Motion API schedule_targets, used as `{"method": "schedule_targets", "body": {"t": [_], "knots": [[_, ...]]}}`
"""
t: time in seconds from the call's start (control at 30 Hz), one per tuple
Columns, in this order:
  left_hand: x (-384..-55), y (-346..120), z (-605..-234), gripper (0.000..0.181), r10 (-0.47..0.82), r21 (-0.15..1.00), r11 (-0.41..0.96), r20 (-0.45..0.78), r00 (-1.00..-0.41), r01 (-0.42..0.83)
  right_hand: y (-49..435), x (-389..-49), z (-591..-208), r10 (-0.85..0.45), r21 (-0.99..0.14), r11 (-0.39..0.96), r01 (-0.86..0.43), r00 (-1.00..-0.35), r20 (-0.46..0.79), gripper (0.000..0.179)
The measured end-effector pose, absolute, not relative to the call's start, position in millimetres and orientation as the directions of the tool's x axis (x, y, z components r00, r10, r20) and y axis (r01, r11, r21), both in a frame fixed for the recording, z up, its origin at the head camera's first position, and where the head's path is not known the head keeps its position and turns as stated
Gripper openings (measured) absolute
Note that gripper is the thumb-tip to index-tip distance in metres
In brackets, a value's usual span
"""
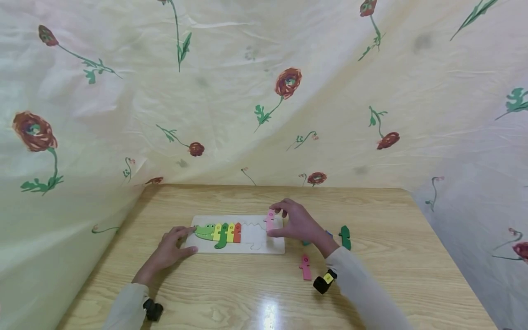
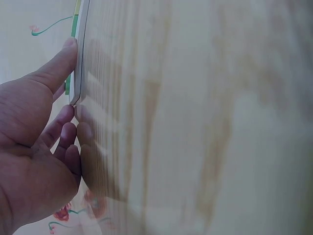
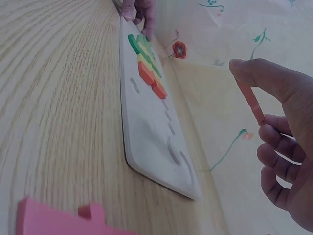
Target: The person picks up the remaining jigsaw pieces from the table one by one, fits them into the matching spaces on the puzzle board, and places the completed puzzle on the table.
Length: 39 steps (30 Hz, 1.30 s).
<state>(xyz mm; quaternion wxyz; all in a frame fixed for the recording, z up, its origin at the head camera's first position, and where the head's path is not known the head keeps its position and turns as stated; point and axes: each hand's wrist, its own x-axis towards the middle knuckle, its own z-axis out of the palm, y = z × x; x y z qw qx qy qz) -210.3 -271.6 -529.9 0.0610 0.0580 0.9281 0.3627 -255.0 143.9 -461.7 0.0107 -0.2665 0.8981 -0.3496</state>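
My right hand [image 1: 297, 222] pinches a pink puzzle piece [image 1: 270, 221] between thumb and fingertips, above the right end of a white puzzle board [image 1: 251, 248]. In the right wrist view that piece [image 3: 251, 102] is edge-on, raised off the board. A green crocodile head [image 1: 204, 232] and yellow, green and orange pieces [image 1: 231, 233] fill the board's left part; its right part shows bare outlines. At the board's left end rests my left hand [image 1: 168, 250], thumb and index finger extended. The left wrist view shows its thumb [image 2: 63, 61] pressing the board's top, other fingertips at the edge.
On the wooden table [image 1: 231, 293], a darker pink piece [image 1: 305, 267] lies right of the board, nearest the front. A dark green piece [image 1: 345, 238] lies farther right. Blue and teal pieces are partly hidden behind my right wrist. Flowered cloth [image 1: 231, 91] surrounds the table's back and sides.
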Motion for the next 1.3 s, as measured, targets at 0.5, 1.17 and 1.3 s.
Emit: {"method": "schedule_targets", "body": {"t": [0.5, 1.17, 1.3], "knots": [[-213, -274, -534, 0.067, 0.149, 0.674, 0.735, -0.065, -0.987, 0.066, 113, -270, -481, -0.448, -0.689, 0.601, -0.407, -0.884, 0.132, 0.068], [-212, -274, -533, 0.068, 0.150, 0.670, 0.738, -0.055, -0.987, 0.075, 85, -277, -504, -0.488, -0.686, 0.605, -0.405, -0.869, 0.082, 0.069], [-212, -274, -533, 0.067, 0.150, 0.670, 0.738, -0.055, -0.987, 0.075, 80, -277, -508, -0.494, -0.698, 0.598, -0.394, -0.867, 0.067, 0.070]]}}
